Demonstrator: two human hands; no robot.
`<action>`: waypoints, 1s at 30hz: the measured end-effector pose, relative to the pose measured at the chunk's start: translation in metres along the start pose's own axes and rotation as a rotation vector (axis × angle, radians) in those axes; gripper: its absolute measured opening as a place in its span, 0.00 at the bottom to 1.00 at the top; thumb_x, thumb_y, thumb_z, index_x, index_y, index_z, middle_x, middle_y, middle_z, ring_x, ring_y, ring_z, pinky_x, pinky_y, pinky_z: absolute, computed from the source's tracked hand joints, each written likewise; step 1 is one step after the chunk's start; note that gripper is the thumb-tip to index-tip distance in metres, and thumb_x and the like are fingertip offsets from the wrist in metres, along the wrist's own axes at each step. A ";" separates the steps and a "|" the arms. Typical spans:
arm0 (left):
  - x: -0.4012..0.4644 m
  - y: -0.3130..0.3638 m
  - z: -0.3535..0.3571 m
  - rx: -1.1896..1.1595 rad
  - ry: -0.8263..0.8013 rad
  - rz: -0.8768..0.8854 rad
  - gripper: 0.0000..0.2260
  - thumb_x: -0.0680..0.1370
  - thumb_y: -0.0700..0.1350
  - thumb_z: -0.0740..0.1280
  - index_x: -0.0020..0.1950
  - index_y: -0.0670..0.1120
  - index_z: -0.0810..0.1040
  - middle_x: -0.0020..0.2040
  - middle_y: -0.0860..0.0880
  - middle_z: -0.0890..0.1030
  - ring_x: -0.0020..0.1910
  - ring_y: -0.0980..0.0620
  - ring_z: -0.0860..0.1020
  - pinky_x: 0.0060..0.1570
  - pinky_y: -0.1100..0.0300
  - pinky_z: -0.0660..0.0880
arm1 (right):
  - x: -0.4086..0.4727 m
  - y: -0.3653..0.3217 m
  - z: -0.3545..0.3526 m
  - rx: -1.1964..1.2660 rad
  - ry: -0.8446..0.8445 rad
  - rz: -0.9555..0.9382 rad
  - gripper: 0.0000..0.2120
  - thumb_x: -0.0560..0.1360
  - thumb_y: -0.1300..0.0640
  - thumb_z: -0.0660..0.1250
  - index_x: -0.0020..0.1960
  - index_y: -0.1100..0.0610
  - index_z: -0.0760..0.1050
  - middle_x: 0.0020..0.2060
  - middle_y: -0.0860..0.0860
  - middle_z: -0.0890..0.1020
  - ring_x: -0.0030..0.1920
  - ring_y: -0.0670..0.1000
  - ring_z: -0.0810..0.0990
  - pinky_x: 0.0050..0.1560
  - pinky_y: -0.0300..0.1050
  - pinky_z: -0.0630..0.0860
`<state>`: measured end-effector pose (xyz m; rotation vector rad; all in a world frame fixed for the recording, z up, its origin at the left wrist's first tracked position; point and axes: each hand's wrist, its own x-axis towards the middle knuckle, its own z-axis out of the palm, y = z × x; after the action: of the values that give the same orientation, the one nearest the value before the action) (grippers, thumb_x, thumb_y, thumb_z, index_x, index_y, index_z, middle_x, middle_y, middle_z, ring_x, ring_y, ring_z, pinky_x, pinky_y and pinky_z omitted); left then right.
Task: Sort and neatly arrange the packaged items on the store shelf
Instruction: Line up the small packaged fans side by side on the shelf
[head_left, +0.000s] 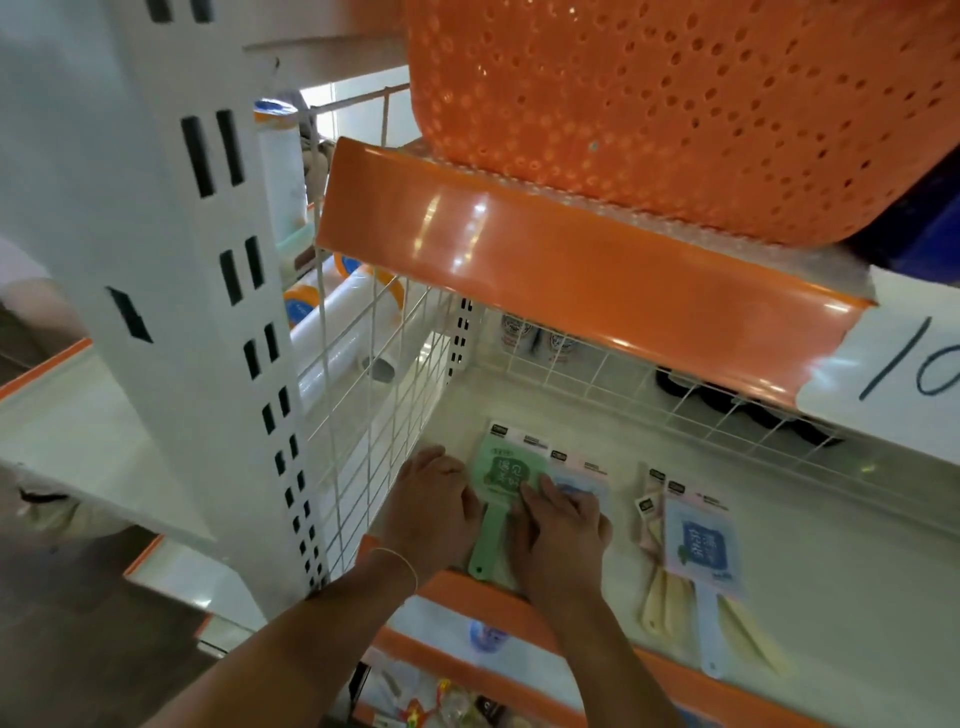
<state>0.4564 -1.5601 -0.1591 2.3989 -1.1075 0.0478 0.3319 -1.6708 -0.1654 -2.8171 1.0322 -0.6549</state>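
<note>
A green packaged paddle-shaped item (503, 475) lies flat at the left end of the white shelf (810, 525), its handle toward the front edge. My left hand (434, 506) rests on its left side with fingers spread flat. My right hand (558, 525) presses on its right side and covers most of a blue packaged item (582, 480) lying beside it. Farther right, a small fanned pile holds another blue item (701, 545) on top of cream and pink ones (657, 571).
A white wire divider (363, 415) walls the shelf's left end, with plastic-wrap rolls (337, 332) behind it. An orange shelf lip (571, 275) and orange perforated basket (675, 104) hang overhead. A wire fence (675, 400) runs along the back. A lower shelf with goods (447, 696) sits below.
</note>
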 end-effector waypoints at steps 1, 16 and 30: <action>0.000 0.000 0.000 0.003 0.012 0.000 0.14 0.72 0.49 0.59 0.41 0.46 0.83 0.45 0.52 0.83 0.59 0.49 0.76 0.63 0.55 0.69 | 0.000 0.000 0.000 -0.006 0.003 -0.001 0.19 0.71 0.43 0.58 0.49 0.49 0.85 0.52 0.50 0.85 0.52 0.60 0.79 0.47 0.54 0.74; -0.003 0.003 -0.002 0.000 0.069 0.030 0.17 0.71 0.49 0.56 0.40 0.44 0.83 0.40 0.51 0.82 0.48 0.51 0.78 0.52 0.55 0.75 | -0.003 0.003 0.009 0.009 0.096 -0.008 0.18 0.72 0.45 0.59 0.50 0.50 0.85 0.52 0.50 0.85 0.52 0.58 0.78 0.48 0.52 0.73; -0.004 0.005 -0.003 -0.002 0.087 -0.011 0.12 0.72 0.49 0.57 0.44 0.46 0.77 0.39 0.50 0.78 0.44 0.50 0.75 0.45 0.56 0.73 | -0.004 0.003 0.002 0.159 0.098 0.054 0.19 0.70 0.47 0.59 0.51 0.52 0.84 0.50 0.50 0.85 0.54 0.57 0.77 0.51 0.53 0.73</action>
<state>0.4503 -1.5586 -0.1548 2.3770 -1.0543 0.1456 0.3278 -1.6707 -0.1696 -2.6361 1.0181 -0.8365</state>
